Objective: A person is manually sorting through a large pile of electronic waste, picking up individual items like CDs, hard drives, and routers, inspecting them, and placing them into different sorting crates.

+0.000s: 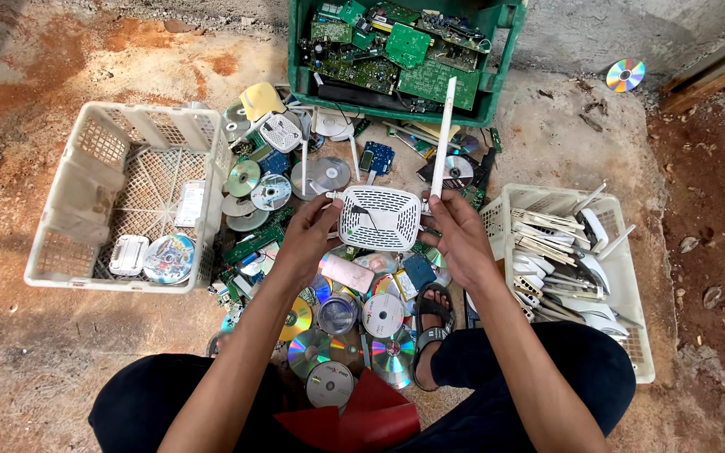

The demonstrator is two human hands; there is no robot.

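Partly hidden, left hand and right hand clasp white router.

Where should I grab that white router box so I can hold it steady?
Grab the white router by its two short side edges, one from each side, as the left hand and right hand do. Its body is flat; the thin antenna looks too flimsy.

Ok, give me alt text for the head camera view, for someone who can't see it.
Seen from above, a seated person's left hand and right hand hold a white router with two antennas over a pile of discs and circuit boards. A green crate of circuit boards sits ahead, a white basket left, a basket of white plastic parts right.
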